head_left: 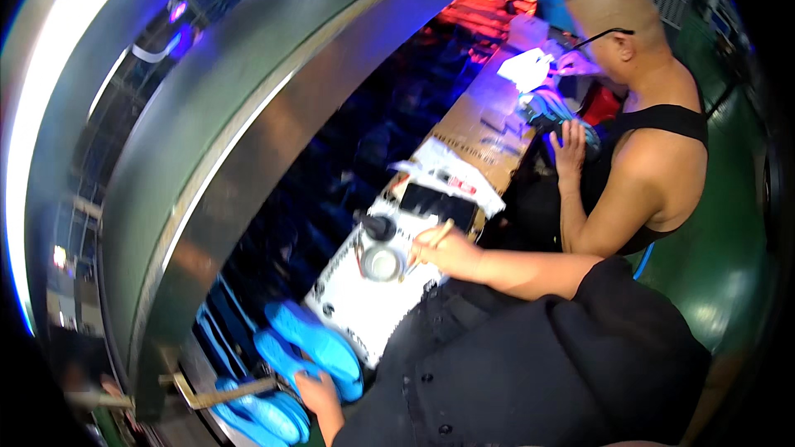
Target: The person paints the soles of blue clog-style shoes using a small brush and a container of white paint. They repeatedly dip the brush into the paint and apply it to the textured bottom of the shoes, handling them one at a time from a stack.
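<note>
My right hand (447,254) is closed around a light wooden stick (444,233), like a brush handle. Its lower end is hard to make out beside a round metal cup (383,263) holding pale stuff. Behind the cup is a small black container (378,228). Lower left, my left hand (319,393) grips the near end of a blue shoe sole (327,348); its fingertips are partly hidden. Another blue sole (277,356) lies alongside, and more blue soles (263,414) sit below, by a tan bar (232,395).
A white-covered narrow worktop (352,302) bears a dark phone-like slab (436,201) and a white plastic bag (451,170). Cardboard (484,136) continues beyond. A large metal housing (240,157) arches over the dark conveyor. A co-worker (638,116) sits at right, hands near shoe parts.
</note>
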The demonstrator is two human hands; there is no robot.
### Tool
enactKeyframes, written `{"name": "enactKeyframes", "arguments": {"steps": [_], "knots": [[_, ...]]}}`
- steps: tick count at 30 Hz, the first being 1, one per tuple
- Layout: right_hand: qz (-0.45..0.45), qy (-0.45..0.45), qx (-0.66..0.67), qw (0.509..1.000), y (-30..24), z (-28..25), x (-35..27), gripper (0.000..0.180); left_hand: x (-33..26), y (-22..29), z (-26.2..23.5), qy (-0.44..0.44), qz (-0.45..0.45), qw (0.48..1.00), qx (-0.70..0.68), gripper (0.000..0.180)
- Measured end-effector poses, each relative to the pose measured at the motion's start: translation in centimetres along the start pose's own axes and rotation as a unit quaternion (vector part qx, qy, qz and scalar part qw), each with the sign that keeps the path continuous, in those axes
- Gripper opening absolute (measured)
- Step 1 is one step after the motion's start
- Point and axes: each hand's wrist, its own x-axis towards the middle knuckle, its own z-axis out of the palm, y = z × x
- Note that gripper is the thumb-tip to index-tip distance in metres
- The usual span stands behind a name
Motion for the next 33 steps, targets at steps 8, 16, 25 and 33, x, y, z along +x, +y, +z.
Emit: {"name": "enactKeyframes", "arguments": {"steps": [8,16,25,33], "knots": [[0.025,0.086,-0.047,0.995,0.7,1.4,1.3,0.034,0.2,0.8,-3.4,-0.071,-0.083,0.991,-0.082,0.031],[0.012,0.039,-0.104,0.994,1.7,2.2,2.0,0.034,0.9,-0.7,-2.9,0.090,-0.013,0.995,-0.038,0.035],[-0.089,-0.049,-0.214,0.972,1.6,3.8,5.6,0.027,3.8,4.5,-2.4,-0.157,0.030,0.983,0.086,0.029],[-0.215,-0.059,-0.289,0.931,3.9,5.2,6.3,0.018,2.8,2.9,-1.6,-0.137,-0.051,0.965,-0.219,0.043]]}}
